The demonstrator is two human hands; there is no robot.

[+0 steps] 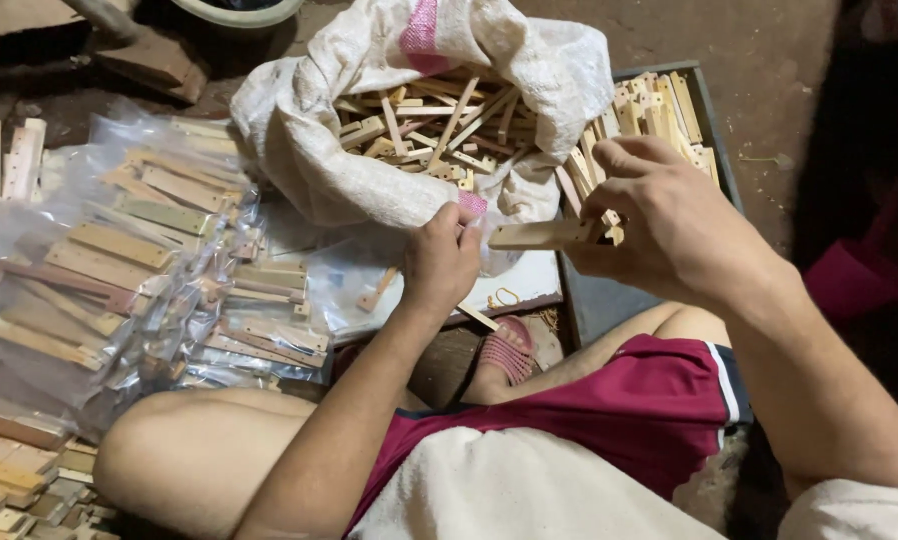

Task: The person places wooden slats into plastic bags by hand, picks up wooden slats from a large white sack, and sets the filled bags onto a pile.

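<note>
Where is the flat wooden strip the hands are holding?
In the head view, the wooden strip sits centre-right, gripped by the right hand, with the left hand at its left end, before the white sack.

Two hands – left hand point(442, 258), right hand point(669, 225), one white sack point(309, 150) of wooden strips – too many to count, one grey tray point(714, 120), one wooden strip point(539, 235) held, many clear bags point(149, 260), one pink sandal point(509, 352)

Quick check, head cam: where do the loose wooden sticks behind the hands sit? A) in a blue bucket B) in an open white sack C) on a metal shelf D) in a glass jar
B: the loose wooden sticks lie piled inside the open white sack, just beyond the left hand and the right hand, which hold a flat wooden strip between them.
</note>
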